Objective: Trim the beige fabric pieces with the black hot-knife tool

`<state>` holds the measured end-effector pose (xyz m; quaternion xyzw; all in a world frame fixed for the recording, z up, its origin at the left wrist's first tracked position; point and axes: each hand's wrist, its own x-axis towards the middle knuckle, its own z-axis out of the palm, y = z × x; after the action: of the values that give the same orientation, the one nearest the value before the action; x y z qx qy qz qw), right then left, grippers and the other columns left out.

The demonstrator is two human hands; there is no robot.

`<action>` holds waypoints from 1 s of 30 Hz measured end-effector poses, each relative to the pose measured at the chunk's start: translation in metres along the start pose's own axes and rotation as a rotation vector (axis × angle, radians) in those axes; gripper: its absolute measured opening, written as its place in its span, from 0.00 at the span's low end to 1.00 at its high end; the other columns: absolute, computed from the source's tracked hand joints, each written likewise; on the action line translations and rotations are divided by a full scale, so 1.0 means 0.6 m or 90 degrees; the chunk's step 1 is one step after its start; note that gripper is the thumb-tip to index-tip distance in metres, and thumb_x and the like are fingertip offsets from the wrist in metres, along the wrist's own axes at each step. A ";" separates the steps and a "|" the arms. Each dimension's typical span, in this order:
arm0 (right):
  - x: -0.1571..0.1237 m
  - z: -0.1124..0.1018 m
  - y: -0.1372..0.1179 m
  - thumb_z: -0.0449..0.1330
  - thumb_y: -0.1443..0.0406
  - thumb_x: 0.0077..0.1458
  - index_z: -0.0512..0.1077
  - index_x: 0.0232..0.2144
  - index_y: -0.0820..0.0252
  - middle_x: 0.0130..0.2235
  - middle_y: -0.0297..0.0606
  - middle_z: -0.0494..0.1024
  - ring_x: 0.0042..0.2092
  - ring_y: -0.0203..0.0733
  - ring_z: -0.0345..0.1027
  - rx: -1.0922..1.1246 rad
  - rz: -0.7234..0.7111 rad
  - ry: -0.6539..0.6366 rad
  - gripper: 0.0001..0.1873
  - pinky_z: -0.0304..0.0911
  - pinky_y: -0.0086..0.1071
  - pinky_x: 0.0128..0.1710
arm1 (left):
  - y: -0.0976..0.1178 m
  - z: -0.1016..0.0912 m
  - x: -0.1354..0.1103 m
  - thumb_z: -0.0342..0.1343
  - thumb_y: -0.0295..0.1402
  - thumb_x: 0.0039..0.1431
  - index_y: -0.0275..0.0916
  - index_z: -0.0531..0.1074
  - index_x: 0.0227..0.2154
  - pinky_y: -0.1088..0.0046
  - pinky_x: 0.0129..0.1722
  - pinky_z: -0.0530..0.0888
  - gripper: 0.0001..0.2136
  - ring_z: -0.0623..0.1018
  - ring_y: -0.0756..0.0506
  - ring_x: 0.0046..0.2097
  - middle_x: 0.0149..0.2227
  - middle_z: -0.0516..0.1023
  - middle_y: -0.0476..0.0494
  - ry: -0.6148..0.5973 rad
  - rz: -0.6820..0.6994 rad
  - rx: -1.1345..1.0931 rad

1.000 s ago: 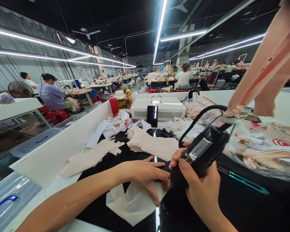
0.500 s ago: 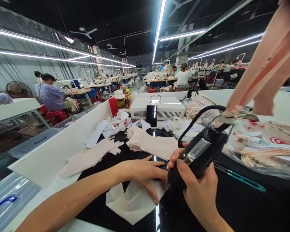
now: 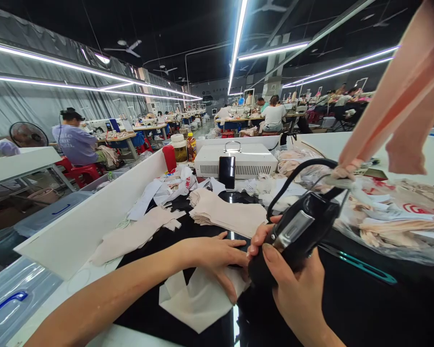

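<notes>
My left hand (image 3: pixel 219 262) lies with fingers spread on a small cream piece of fabric (image 3: pixel 195 301), holding it down against the black tabletop. The fabric is creased, with one corner folded up. My right hand (image 3: pixel 298 284) is wrapped around a black corded hand tool (image 3: pixel 296 229) with a shiny metal plate on its side. The tool tilts, its lower end beside my left fingertips; its tip is hidden. A black cable (image 3: pixel 292 176) loops from its top, where pale pink fabric strips (image 3: pixel 386 106) are tied. Beyond my hands lies a stack of cream fabric pieces (image 3: pixel 227 212).
More cut fabric (image 3: pixel 133 233) lies at the left. A phone (image 3: pixel 226 172) leans on a white vented metal box (image 3: pixel 237 161). At the right are a slim teal tool (image 3: pixel 369 267) and plastic bags of fabric (image 3: pixel 394 221). A low white wall (image 3: pixel 94 217) edges the left side.
The black hand tool and my right hand have shifted very slightly left. My left hand and the fabric under it stay almost the same.
</notes>
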<state>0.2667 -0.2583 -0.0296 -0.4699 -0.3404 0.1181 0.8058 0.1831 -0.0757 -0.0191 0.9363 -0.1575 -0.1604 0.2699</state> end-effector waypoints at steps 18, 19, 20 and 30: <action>0.005 0.030 -0.006 0.73 0.57 0.61 0.74 0.45 0.49 0.35 0.32 0.82 0.33 0.44 0.79 0.005 -0.042 -0.023 0.14 0.79 0.40 0.37 | 0.012 -0.002 0.019 0.82 0.40 0.48 0.42 0.81 0.54 0.46 0.78 0.52 0.30 0.65 0.28 0.73 0.65 0.76 0.40 0.045 0.017 0.039; 0.006 0.030 -0.006 0.73 0.57 0.60 0.74 0.45 0.48 0.35 0.32 0.81 0.33 0.44 0.79 0.002 -0.042 -0.021 0.15 0.79 0.39 0.37 | 0.013 -0.001 0.019 0.82 0.39 0.48 0.42 0.81 0.53 0.46 0.78 0.53 0.29 0.65 0.28 0.73 0.66 0.76 0.39 0.048 0.025 0.041; 0.006 0.031 -0.006 0.73 0.57 0.60 0.74 0.46 0.48 0.35 0.31 0.81 0.32 0.43 0.79 0.000 -0.042 -0.021 0.15 0.78 0.39 0.36 | 0.013 -0.001 0.019 0.82 0.38 0.49 0.41 0.81 0.53 0.47 0.77 0.54 0.28 0.64 0.28 0.74 0.66 0.75 0.39 0.051 0.034 0.044; 0.007 0.028 -0.002 0.73 0.56 0.61 0.76 0.42 0.49 0.36 0.31 0.81 0.33 0.42 0.79 -0.004 -0.044 -0.011 0.12 0.78 0.38 0.38 | 0.014 0.010 -0.006 0.77 0.36 0.59 0.41 0.79 0.59 0.51 0.75 0.60 0.26 0.67 0.31 0.73 0.67 0.75 0.41 0.108 0.057 -0.021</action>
<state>0.2584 -0.2455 -0.0211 -0.4595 -0.3639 0.0927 0.8049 0.1758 -0.0834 -0.0184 0.9339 -0.1732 -0.0708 0.3046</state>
